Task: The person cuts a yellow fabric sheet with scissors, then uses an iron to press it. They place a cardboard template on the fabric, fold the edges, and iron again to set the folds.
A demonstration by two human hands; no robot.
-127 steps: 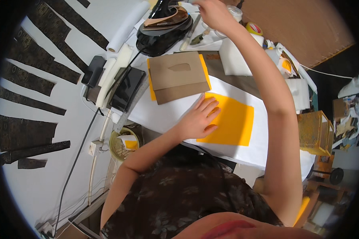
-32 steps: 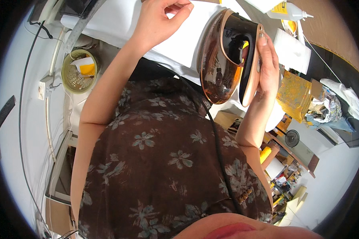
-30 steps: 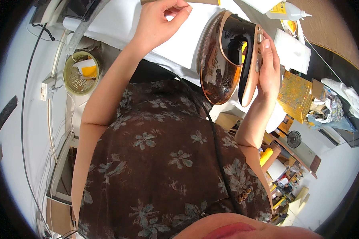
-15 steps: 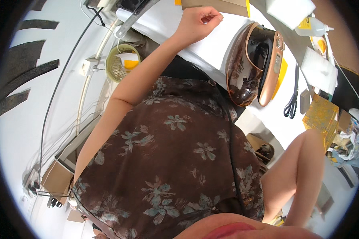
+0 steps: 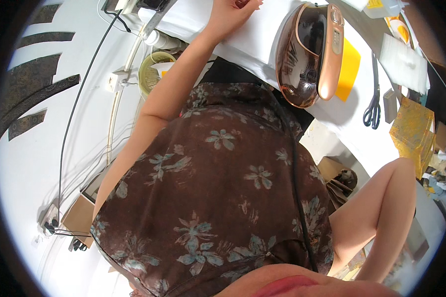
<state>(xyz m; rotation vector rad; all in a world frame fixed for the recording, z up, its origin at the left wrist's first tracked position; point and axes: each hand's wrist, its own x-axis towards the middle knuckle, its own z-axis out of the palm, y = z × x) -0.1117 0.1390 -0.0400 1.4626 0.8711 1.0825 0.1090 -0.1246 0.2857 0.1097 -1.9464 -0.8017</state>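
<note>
At the top edge my left hand (image 5: 231, 17) is partly cut off, over the white tabletop (image 5: 193, 22). Its fingers are curled in, and whether anything is between them is hidden. Right of it stands a copper-coloured steam iron (image 5: 309, 54) with a glossy dark body, apart from the hand. A yellow sheet (image 5: 349, 69) lies beside the iron's handle. My right arm (image 5: 376, 213) is bent at the lower right, its hand out of the picture.
Black scissors (image 5: 373, 99), a grey block (image 5: 390, 105) and a yellow patterned piece (image 5: 413, 133) lie to the right, near white foam (image 5: 403, 62). A green basket (image 5: 151, 74) stands below the table's left end. Cables (image 5: 67, 143) run along the left wall.
The view has shifted, so the table things sit higher in the picture. My left hand has slid partly out past the top edge, its fingers still curled. More of the yellow sheet shows.
</note>
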